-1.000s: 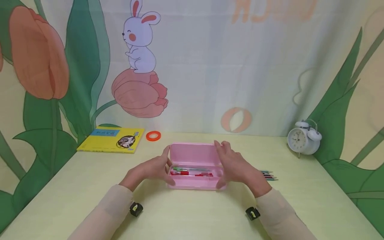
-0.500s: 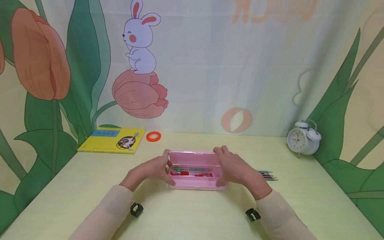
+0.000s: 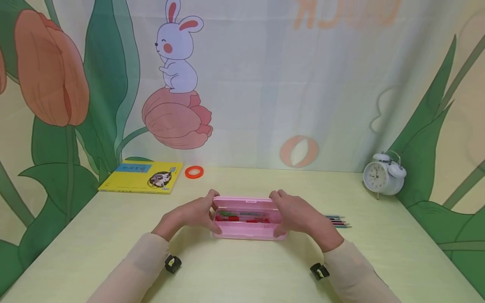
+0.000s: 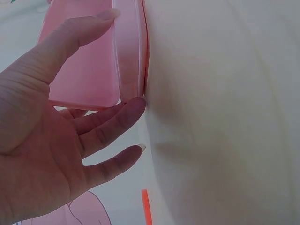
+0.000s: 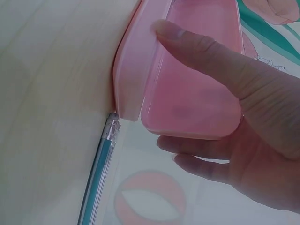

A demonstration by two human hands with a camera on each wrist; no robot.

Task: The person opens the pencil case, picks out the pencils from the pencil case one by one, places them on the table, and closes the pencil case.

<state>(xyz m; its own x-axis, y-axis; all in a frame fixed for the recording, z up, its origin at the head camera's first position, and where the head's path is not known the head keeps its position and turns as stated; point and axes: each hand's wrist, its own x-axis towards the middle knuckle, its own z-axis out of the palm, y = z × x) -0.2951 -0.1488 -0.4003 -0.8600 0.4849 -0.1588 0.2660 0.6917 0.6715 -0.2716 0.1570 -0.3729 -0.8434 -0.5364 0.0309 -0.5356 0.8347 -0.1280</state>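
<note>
A pink plastic pencil case (image 3: 236,230) sits on the table in front of me, its hinged lid (image 3: 242,203) partly raised and leaning forward over the base. Inside lie a green pen (image 3: 227,213) and red pens (image 3: 228,219). My left hand (image 3: 194,213) holds the left end, thumb at the front wall and fingers toward the lid. In the left wrist view the thumb lies on the case side (image 4: 129,51). At the right end my right hand (image 3: 297,212) grips the same way. The right wrist view shows its thumb against the base wall (image 5: 140,70).
Several pencils (image 3: 337,221) lie just right of the case, partly behind the right wrist. A yellow book (image 3: 132,179) and an orange ring (image 3: 194,172) lie at the back left. A white alarm clock (image 3: 382,174) stands at the back right, before a printed curtain (image 3: 246,105).
The lid has tipped forward and down from nearly upright, with the fingers of both hands moving down along it. The base and the pens inside have stayed in place.
</note>
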